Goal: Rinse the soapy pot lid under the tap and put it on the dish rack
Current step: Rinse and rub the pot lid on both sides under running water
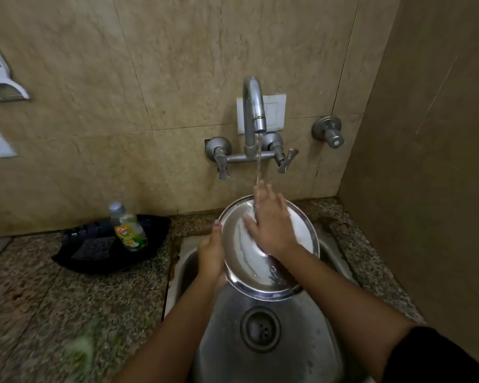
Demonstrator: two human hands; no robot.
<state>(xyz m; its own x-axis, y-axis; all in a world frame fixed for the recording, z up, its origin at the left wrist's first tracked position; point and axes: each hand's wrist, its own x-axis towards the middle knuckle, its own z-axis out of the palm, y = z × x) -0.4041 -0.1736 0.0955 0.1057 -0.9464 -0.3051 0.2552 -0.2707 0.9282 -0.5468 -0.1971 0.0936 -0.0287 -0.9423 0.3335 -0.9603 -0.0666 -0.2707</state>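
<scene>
Speckled stone table [39, 286] wraps round a steel sink [302, 341], and the pot lid [234, 244] is held tilted above the basin, right under the tap [253, 106], with the stream landing on its upper part. Left grip [210, 252] is clamped on the lid's left rim, thumb up along the edge and fingers tucked behind. Right grip [271, 225] is spread flat on the face turned toward us, holding nothing. My take: thin stainless, so light and stiff, not fragile, but wet plus soapy means properly slick. I'd hold it at the rim, thumb hooked over the lip, or by a knob if it has one (can't see one from here). No dish rack in view
</scene>
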